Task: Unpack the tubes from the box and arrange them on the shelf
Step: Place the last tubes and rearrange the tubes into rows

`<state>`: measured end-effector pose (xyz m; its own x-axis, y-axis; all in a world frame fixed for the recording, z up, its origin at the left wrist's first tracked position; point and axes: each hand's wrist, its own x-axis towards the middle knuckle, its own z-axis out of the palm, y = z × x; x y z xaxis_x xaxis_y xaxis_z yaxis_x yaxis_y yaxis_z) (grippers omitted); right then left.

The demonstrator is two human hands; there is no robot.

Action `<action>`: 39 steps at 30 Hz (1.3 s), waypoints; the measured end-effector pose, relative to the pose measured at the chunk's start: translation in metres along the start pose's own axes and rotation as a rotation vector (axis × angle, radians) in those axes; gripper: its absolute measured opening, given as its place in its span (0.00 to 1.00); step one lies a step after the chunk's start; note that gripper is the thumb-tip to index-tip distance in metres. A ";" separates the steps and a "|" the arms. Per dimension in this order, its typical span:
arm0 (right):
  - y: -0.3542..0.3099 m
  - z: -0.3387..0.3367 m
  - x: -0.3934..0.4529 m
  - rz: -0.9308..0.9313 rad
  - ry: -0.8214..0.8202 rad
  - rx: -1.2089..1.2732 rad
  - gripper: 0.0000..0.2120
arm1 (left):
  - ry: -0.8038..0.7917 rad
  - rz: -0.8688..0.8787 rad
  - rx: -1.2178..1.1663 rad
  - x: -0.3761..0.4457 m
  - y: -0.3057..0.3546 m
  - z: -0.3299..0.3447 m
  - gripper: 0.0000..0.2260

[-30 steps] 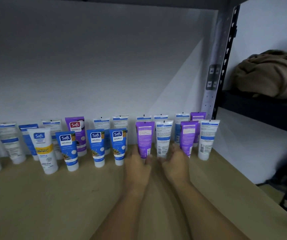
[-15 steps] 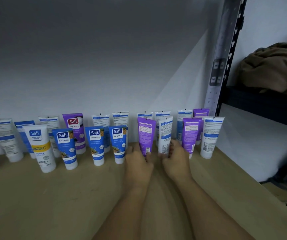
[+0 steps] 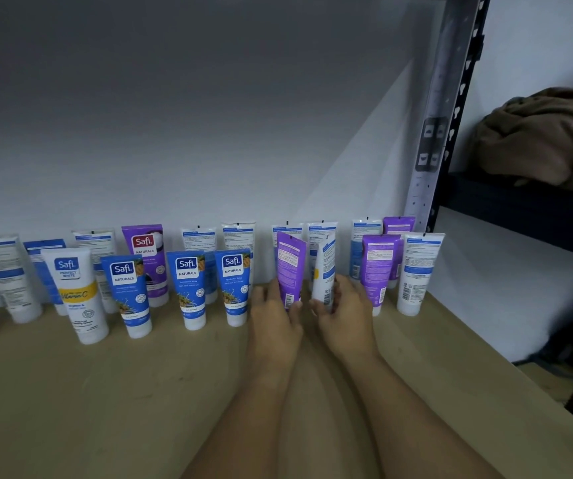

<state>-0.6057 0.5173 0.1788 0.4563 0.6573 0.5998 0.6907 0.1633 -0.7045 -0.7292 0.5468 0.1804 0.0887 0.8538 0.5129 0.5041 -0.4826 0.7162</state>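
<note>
Head view: the left hand grips a purple tube and the right hand a white tube, both in the front row on the shelf. The arranging step looks under way; next, turning their labels forward seems needed. Farther left, upright tubes read "Safi Naturals" and "Safi Perfect White Vitamin C".

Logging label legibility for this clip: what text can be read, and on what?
"Safi PERFECT WHITE", "Vitamin C": white tube.
"Safi NATURALS": three blue tubes and the back-row purple tube.
Fine print, and the back labels on the remaining tubes: too small to read.
</note>
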 end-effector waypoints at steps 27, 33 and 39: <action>-0.002 -0.003 -0.004 0.028 -0.025 0.099 0.23 | 0.013 0.045 -0.140 0.000 -0.001 0.001 0.20; -0.001 -0.003 -0.003 0.054 -0.051 0.131 0.22 | 0.022 0.011 -0.099 0.002 -0.004 0.003 0.16; -0.005 -0.006 -0.007 0.029 -0.074 0.163 0.24 | 0.027 0.011 -0.157 0.000 -0.005 -0.002 0.18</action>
<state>-0.6086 0.5076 0.1808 0.4278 0.7149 0.5530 0.5752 0.2566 -0.7767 -0.7329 0.5487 0.1779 0.0690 0.8440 0.5318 0.3627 -0.5178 0.7748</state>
